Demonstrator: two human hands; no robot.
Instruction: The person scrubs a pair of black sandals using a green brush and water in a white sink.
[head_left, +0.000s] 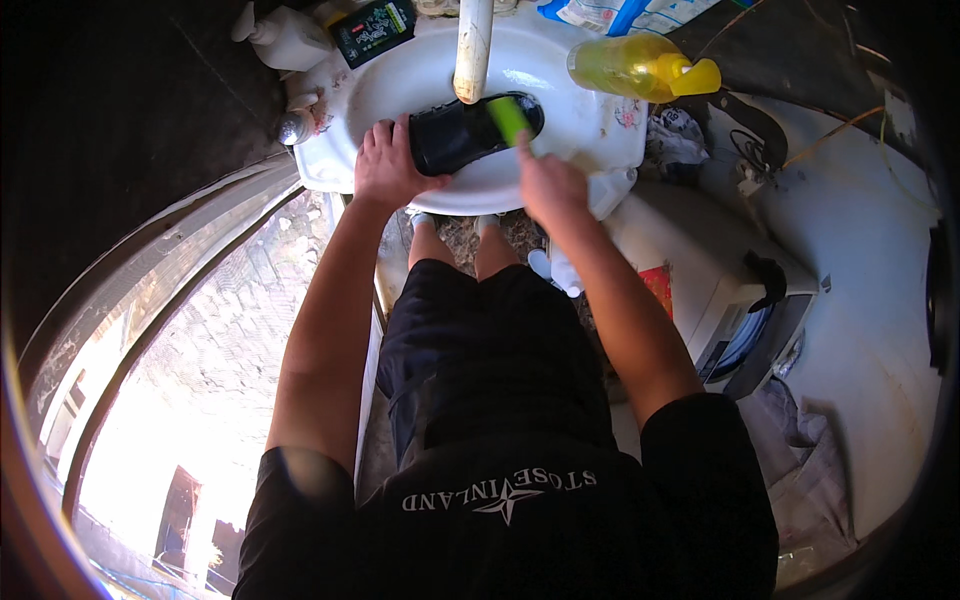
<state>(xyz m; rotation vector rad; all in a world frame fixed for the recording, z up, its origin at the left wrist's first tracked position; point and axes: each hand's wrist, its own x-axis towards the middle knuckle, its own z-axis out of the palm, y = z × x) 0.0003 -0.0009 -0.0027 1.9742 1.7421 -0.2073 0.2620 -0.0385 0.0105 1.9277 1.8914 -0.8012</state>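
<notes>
A black shoe or slipper (450, 139) lies on its side or tilted inside a white ceramic washbasin (585, 150); its exact pose is hard to tell. My left hand (386, 165) grips its left end, with fingers over the far side and the thumb along the near edge. In my right hand (553, 184) is a light green brush (509, 120), its forefinger stretched along it. The brush, blurred, lies over the right part of the shoe, and its underside is hidden. From the far side a whitish spout pipe (474, 49) reaches over the basin and the shoe.
A yellow bottle (626, 67) lies across the basin's right rim. At the back left are a white pump bottle (289, 39) and a dark green package (373, 31). A metal tap knob (295, 127) sits on the left rim. A washing machine (705, 255) stands at the right.
</notes>
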